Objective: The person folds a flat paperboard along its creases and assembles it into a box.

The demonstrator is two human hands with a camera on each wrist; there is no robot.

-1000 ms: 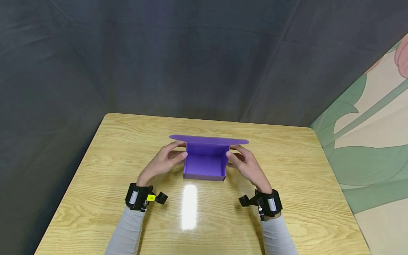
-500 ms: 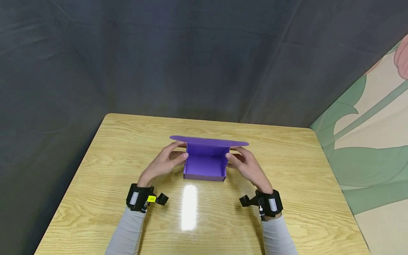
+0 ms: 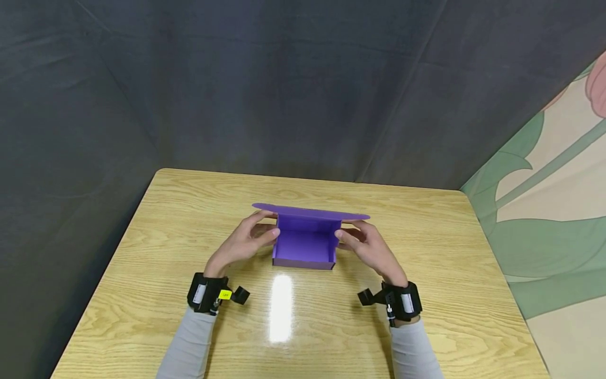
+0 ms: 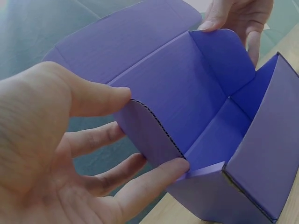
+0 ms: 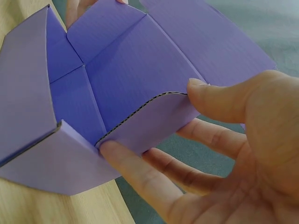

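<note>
A purple cardboard box (image 3: 304, 247) stands on the table with its lid (image 3: 310, 212) raised at the back, and its inside shows bare. My left hand (image 3: 241, 241) grips the left side flap (image 4: 148, 130), thumb at its top edge and fingers against the outer face. On the opposite side my right hand (image 3: 371, 250) holds the right side flap (image 5: 156, 119) in the same way. Both flaps stand up next to the back wall, folded inward from it. The lid partly hides the fingertips in the head view.
The wooden table (image 3: 426, 237) reaches out on both sides of the box. Behind it hangs a dark curtain (image 3: 284, 95). A floral cloth (image 3: 554, 226) hangs at the right. Light glares on the table (image 3: 281, 308) in front of the box.
The lid has tipped slightly forward and down, its right end more than its left. My right wrist has shifted a little to the right. The box body stays in place.
</note>
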